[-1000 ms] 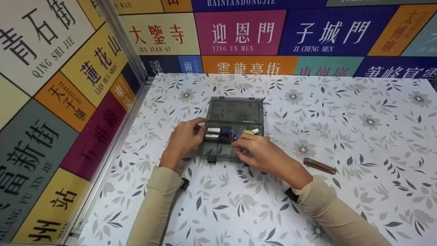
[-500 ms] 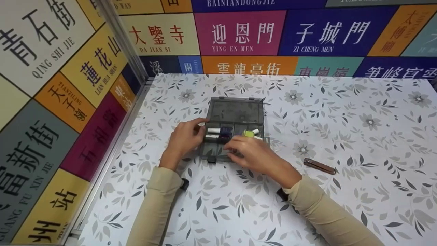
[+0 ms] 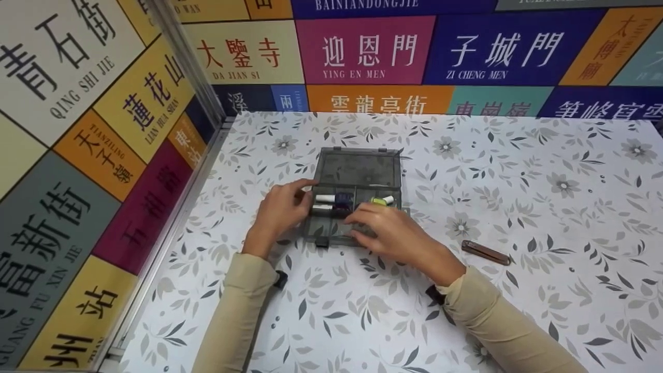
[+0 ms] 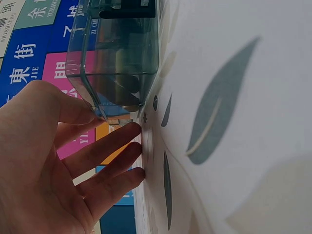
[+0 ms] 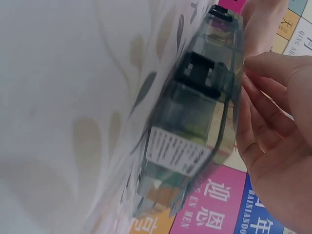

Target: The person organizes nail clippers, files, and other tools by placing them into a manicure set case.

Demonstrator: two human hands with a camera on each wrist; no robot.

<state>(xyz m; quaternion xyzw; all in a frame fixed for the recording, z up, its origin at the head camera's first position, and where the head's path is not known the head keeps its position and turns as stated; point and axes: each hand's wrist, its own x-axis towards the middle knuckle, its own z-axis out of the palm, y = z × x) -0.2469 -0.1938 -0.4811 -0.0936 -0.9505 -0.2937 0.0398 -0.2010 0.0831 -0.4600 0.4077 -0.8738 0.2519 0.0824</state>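
An opened smoky-grey plastic box (image 3: 316, 228) with compartments lies on the table, its lid (image 3: 357, 167) folded back flat. Two nail polish bottles (image 3: 342, 199) with white caps and dark bodies lie side by side in the left compartment. A yellow-green nail polish bottle (image 3: 379, 201), white-capped, shows on the right, partly hidden by my right hand (image 3: 396, 230). That hand is over the box's right half, fingers bent, thumb apart from the index finger, nothing visible between them. My left hand (image 3: 282, 210) touches the box's left side, thumb at the rim (image 4: 100, 114), other fingers extended.
A slim brown tool (image 3: 486, 252) with a metallic edge lies on the table to the right of the box. Grey leaf-and-flower print covers the table (image 3: 518, 171). Colourful sign-panel walls (image 3: 368, 49) stand behind and to the left. A printed white label (image 5: 178, 152) is on the box's side.
My right hand shifted left over the box, then slightly back to the right. It now covers more of the yellow-green bottle than half a second ago. The left hand and box stay put.
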